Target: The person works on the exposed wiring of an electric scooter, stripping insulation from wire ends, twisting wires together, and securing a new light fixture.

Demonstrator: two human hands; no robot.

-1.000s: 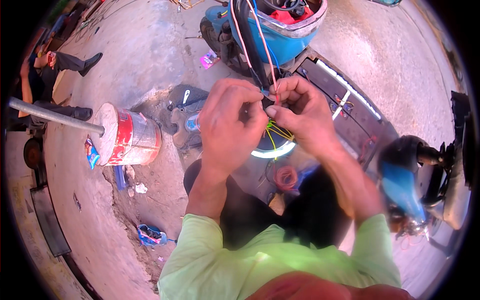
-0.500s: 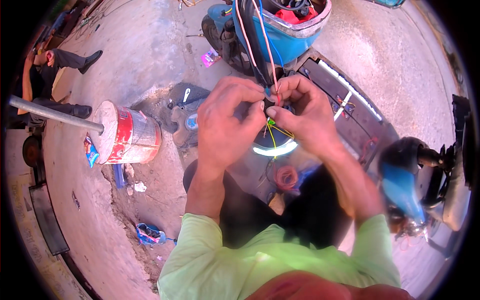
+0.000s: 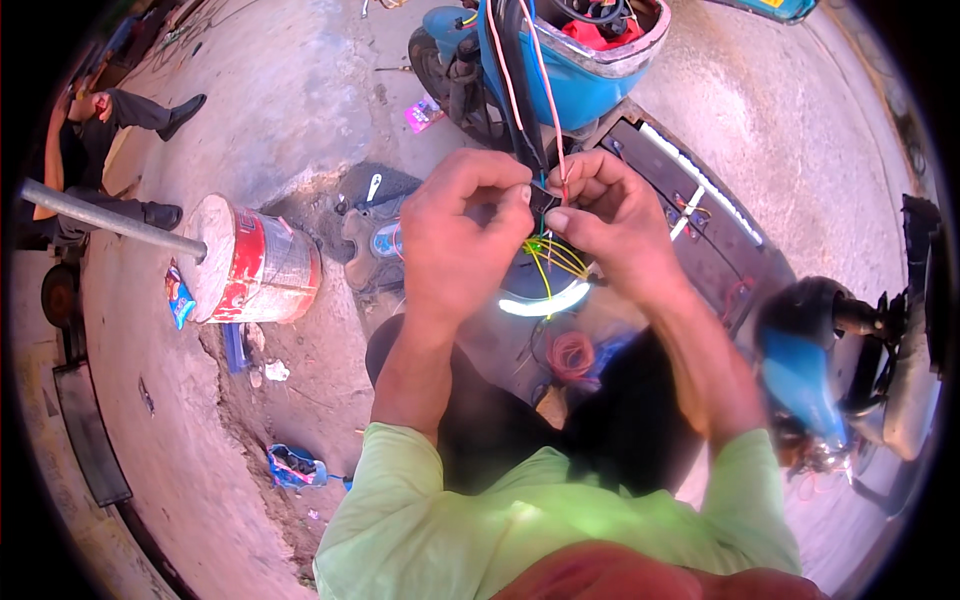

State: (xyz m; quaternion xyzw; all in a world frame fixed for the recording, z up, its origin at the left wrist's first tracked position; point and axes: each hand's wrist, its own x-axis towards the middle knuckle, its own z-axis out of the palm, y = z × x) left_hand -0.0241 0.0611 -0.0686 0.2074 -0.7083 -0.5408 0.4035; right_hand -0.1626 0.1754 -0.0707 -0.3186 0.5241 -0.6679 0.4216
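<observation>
My left hand (image 3: 465,235) is closed, thumb and forefinger pinching a small black piece (image 3: 542,200), perhaps a connector or tape. Facing it, my right hand (image 3: 625,235) has its fingertips closed on that piece and on a red-pink wire (image 3: 560,150) that runs down from a thick black cable bundle (image 3: 518,110) at the blue scooter body. Thin yellow-green wires (image 3: 555,258) fan out below my fingers over a dark round part with a bright white curved rim (image 3: 540,300). Whatever lies inside the pinch is partly hidden by my fingertips.
A blue scooter body (image 3: 590,85) stands ahead, a long dark battery tray (image 3: 700,250) at right beside another blue part (image 3: 800,370). At left are a concrete-filled bucket (image 3: 265,265) with a metal pole (image 3: 110,215), and a seated person's legs (image 3: 140,115). A coil of wire (image 3: 570,355) lies below.
Both hands have shifted very slightly up, still pinching at the same spot; the small black piece between the fingertips now shows more. The bundle's top sits a little farther right in view.
</observation>
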